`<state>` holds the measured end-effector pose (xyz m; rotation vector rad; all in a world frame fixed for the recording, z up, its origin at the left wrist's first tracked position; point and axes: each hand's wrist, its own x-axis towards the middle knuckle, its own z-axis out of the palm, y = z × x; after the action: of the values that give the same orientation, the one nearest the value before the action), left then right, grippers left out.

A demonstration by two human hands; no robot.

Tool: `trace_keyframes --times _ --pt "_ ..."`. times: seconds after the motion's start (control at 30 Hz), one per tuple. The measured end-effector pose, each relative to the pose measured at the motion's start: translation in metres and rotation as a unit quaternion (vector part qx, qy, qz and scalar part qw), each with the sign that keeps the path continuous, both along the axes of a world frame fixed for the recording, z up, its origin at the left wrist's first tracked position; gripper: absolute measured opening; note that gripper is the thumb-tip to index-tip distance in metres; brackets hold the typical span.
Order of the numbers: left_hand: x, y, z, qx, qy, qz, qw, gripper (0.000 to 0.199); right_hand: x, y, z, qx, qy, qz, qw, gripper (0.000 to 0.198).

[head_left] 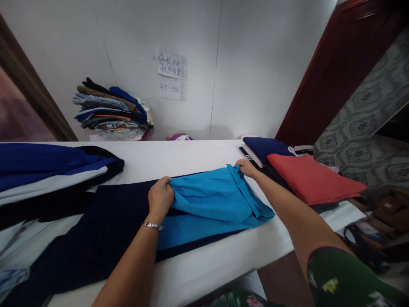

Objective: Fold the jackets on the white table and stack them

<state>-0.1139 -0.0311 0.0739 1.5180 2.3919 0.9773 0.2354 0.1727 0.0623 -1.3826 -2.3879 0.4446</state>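
A bright blue garment (211,196) lies partly gathered on the white table; whether it is a top or trousers I cannot tell. My left hand (160,197), with a silver bracelet at the wrist, pinches its left edge. At the far right corner my right hand (246,167) has its fingers closed on the same garment, near a seamed band. Beneath the blue cloth a dark navy garment (108,226) is spread out and runs to the lower left.
Folded clothes, with a coral red piece (313,177) and a navy piece (268,148), are stacked at the right. Blue, white and black clothes (47,164) lie at the left. A tall clothes pile (111,111) stands behind the white table (179,153). Paper notes (172,74) hang on the wall.
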Motion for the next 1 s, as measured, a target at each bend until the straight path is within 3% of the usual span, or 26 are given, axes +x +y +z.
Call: trace_keyframes --times 0.2,0.3,0.37,0.53,0.7,0.87,1.0 --pt "-0.005 0.004 -0.001 -0.038 -0.017 0.012 0.999 0.042 -0.005 0.023 0.000 -0.074 -0.016 -0.036 0.996 0.018" --pt "-0.011 0.006 -0.003 -0.092 -0.003 0.013 0.996 0.044 -0.018 0.035 -0.009 -0.099 -0.032 -0.045 0.994 0.012" --pt "-0.015 0.008 -0.005 -0.138 0.019 0.012 0.990 0.043 -0.028 0.040 -0.019 -0.101 -0.035 -0.058 0.993 0.021" --pt "-0.019 0.008 -0.010 -0.202 0.068 -0.005 0.977 0.042 -0.035 0.032 -0.044 -0.079 -0.013 -0.105 0.991 0.065" --pt "-0.014 0.005 -0.004 -0.225 0.093 -0.026 0.970 0.042 -0.022 0.023 -0.035 -0.044 0.037 -0.137 0.989 0.064" --pt "-0.013 0.005 -0.004 -0.233 0.090 -0.030 0.968 0.045 -0.027 0.006 -0.013 0.021 0.072 -0.099 0.992 0.065" --pt "-0.016 0.006 -0.006 -0.234 0.083 -0.023 0.968 0.048 -0.053 -0.030 -0.030 -0.002 -0.039 -0.009 0.999 0.071"
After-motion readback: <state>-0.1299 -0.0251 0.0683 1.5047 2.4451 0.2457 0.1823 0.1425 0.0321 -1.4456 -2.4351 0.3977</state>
